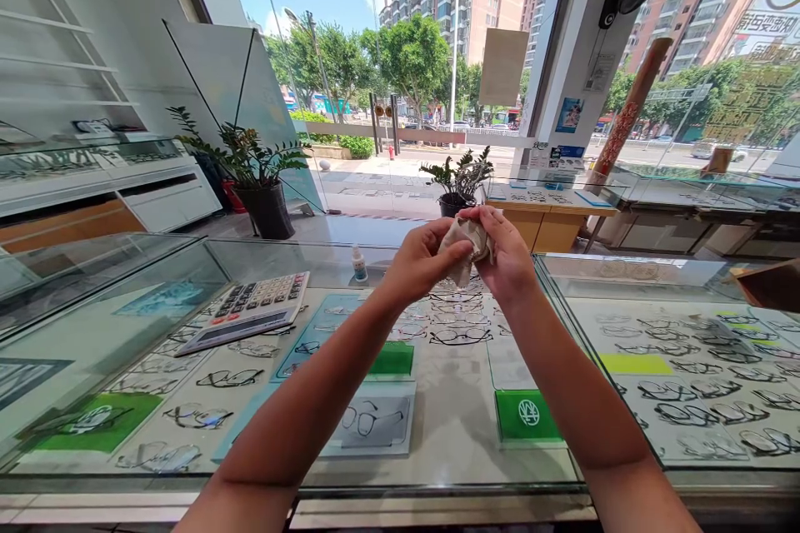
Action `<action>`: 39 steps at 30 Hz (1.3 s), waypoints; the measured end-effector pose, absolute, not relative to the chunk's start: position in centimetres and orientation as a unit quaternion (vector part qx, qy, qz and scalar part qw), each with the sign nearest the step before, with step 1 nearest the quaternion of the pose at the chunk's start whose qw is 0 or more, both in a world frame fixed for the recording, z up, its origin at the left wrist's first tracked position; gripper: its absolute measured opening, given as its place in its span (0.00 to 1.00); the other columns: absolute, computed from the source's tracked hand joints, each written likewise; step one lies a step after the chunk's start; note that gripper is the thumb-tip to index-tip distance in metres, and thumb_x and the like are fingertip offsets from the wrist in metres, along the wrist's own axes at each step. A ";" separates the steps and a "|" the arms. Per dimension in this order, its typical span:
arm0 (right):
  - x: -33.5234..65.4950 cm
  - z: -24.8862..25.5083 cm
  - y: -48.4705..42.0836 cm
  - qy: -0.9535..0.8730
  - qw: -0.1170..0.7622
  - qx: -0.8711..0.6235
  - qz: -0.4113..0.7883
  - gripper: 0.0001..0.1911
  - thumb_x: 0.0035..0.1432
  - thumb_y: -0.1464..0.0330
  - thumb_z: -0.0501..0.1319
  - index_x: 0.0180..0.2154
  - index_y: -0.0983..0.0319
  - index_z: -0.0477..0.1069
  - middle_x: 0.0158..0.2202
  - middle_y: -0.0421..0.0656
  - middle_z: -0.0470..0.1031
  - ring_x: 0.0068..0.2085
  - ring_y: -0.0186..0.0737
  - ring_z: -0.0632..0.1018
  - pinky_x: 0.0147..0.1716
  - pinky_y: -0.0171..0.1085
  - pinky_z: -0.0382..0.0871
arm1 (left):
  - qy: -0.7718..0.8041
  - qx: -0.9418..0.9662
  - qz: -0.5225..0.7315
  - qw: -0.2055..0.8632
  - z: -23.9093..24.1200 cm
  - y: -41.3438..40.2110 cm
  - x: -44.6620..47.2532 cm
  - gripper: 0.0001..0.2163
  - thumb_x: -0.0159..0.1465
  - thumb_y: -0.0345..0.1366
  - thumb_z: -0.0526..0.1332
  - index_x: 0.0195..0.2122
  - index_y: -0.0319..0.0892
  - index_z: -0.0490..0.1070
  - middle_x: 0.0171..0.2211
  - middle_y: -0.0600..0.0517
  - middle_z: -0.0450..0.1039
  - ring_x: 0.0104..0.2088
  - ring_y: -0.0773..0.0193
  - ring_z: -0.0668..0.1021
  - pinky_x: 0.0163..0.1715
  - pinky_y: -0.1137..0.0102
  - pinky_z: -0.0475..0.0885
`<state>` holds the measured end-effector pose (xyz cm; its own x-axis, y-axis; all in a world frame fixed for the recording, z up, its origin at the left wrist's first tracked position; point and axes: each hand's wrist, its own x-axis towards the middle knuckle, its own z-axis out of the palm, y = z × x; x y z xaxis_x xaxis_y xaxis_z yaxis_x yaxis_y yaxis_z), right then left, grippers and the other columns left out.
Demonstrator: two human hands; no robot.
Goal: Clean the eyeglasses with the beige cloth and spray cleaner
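Both hands meet above the glass tabletop [437, 433], pinching a crumpled beige cleaning cloth [463, 243] between them. The left hand [420, 265] has its grip clenched on the cloth's near side, thumb pressed over the fold; the right hand [507, 256] wraps the far side, fingers curled in. Whether something sits inside the cloth cannot be told. The cloth looks light, soft and limp, best held by a bunched fold. Below lie rows of eyeglass frames [461, 336] under glass, a small dropper bottle [358, 264] and a calculator [250, 310] to the left.
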<state>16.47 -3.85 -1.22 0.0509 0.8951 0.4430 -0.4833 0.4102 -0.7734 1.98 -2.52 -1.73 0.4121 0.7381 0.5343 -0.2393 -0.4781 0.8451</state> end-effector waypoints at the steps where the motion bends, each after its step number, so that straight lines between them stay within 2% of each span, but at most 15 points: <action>1: 16.4 -1.2 -3.9 -0.475 0.692 -0.217 0.499 0.14 0.56 0.51 0.74 0.35 0.53 0.82 0.44 0.41 0.84 0.43 0.41 0.80 0.44 0.42 0.78 | 0.185 0.688 0.513 0.478 -1.8 -2.6 2.0 0.24 0.58 0.53 0.77 0.45 0.41 0.78 0.33 0.52 0.78 0.30 0.68 0.75 0.30 0.72 0.71; 4: 15.6 -1.3 -4.3 -0.471 0.691 -0.217 0.504 0.15 0.54 0.50 0.75 0.35 0.53 0.81 0.43 0.41 0.84 0.44 0.42 0.81 0.47 0.43 0.78 | 0.219 0.666 0.560 0.441 -2.0 -2.9 2.4 0.22 0.59 0.52 0.77 0.43 0.41 0.78 0.32 0.53 0.78 0.29 0.68 0.74 0.30 0.72 0.70; 7: 14.9 -1.3 -4.5 -0.469 0.689 -0.211 0.511 0.17 0.53 0.49 0.75 0.35 0.53 0.80 0.42 0.41 0.84 0.43 0.43 0.82 0.46 0.43 0.79 | 0.237 0.652 0.597 0.402 -2.1 -2.9 2.5 0.21 0.63 0.56 0.73 0.39 0.40 0.79 0.29 0.54 0.75 0.28 0.69 0.71 0.29 0.72 0.67; 12: 15.8 -1.3 -3.8 -0.482 0.678 -0.222 0.508 0.16 0.53 0.50 0.76 0.34 0.53 0.80 0.41 0.42 0.84 0.42 0.43 0.81 0.45 0.44 0.79 | 0.209 0.657 0.540 0.483 -1.7 -1.9 1.8 0.26 0.63 0.62 0.71 0.36 0.39 0.81 0.28 0.52 0.76 0.28 0.68 0.72 0.29 0.72 0.67; 17: 17.6 -1.0 -3.3 -0.510 0.658 -0.218 0.508 0.18 0.49 0.49 0.79 0.32 0.53 0.81 0.50 0.42 0.84 0.54 0.48 0.80 0.57 0.47 0.76 | 0.202 0.609 0.545 0.540 -1.4 -0.5 0.6 0.26 0.59 0.62 0.74 0.33 0.40 0.81 0.28 0.52 0.78 0.28 0.69 0.73 0.30 0.73 0.69; 20: 18.3 -0.8 -3.4 -0.570 0.623 -0.235 0.482 0.17 0.51 0.49 0.79 0.31 0.53 0.82 0.55 0.43 0.82 0.61 0.52 0.76 0.65 0.51 0.69 | 0.205 0.589 0.572 0.533 -1.2 0.1 -0.2 0.24 0.59 0.61 0.75 0.33 0.41 0.82 0.28 0.52 0.78 0.27 0.68 0.75 0.30 0.73 0.71; 22: 18.4 -0.9 -3.5 -0.597 0.601 -0.240 0.474 0.17 0.52 0.49 0.78 0.30 0.53 0.83 0.53 0.44 0.81 0.64 0.52 0.74 0.69 0.52 0.63 | 0.208 0.585 0.585 0.523 -1.0 0.4 -0.7 0.24 0.60 0.60 0.74 0.33 0.41 0.81 0.27 0.53 0.77 0.26 0.69 0.74 0.28 0.73 0.70; 24: 18.3 -1.1 -3.3 -0.603 0.593 -0.244 0.475 0.16 0.53 0.49 0.78 0.30 0.53 0.83 0.49 0.43 0.80 0.62 0.51 0.74 0.69 0.51 0.61 | 0.210 0.585 0.592 0.513 -0.8 0.5 -1.0 0.24 0.61 0.60 0.74 0.32 0.41 0.81 0.25 0.53 0.76 0.24 0.69 0.73 0.26 0.73 0.69; 27: 17.9 -1.7 -3.0 -0.602 0.589 -0.253 0.476 0.16 0.54 0.50 0.77 0.31 0.55 0.84 0.43 0.42 0.77 0.53 0.46 0.75 0.65 0.49 0.62 | 0.208 0.596 0.592 0.501 -0.7 0.5 -1.2 0.25 0.62 0.61 0.73 0.31 0.40 0.80 0.23 0.54 0.75 0.23 0.69 0.72 0.26 0.72 0.69; 32: 17.5 -2.1 -2.6 -0.596 0.571 -0.264 0.499 0.16 0.50 0.51 0.78 0.30 0.56 0.84 0.38 0.40 0.76 0.44 0.42 0.74 0.58 0.46 0.65 | 0.200 0.629 0.568 0.491 -0.7 0.4 -1.3 0.25 0.63 0.61 0.73 0.34 0.40 0.81 0.27 0.51 0.80 0.26 0.68 0.77 0.30 0.71 0.75; 36: 17.5 -1.9 -2.6 -0.568 0.576 -0.258 0.528 0.16 0.48 0.53 0.79 0.30 0.57 0.83 0.36 0.40 0.76 0.42 0.40 0.73 0.54 0.44 0.66 | 0.188 0.659 0.523 0.507 -0.4 0.2 -1.7 0.21 0.59 0.54 0.77 0.40 0.41 0.83 0.34 0.47 0.84 0.31 0.64 0.82 0.34 0.69 0.80; 39: 17.3 -2.0 -2.8 -0.563 0.565 -0.254 0.547 0.17 0.48 0.52 0.79 0.30 0.57 0.83 0.35 0.41 0.77 0.42 0.41 0.73 0.53 0.44 0.67 | 0.201 0.659 0.520 0.505 -0.4 0.0 -1.6 0.19 0.54 0.48 0.80 0.41 0.43 0.83 0.35 0.47 0.84 0.31 0.62 0.82 0.31 0.68 0.79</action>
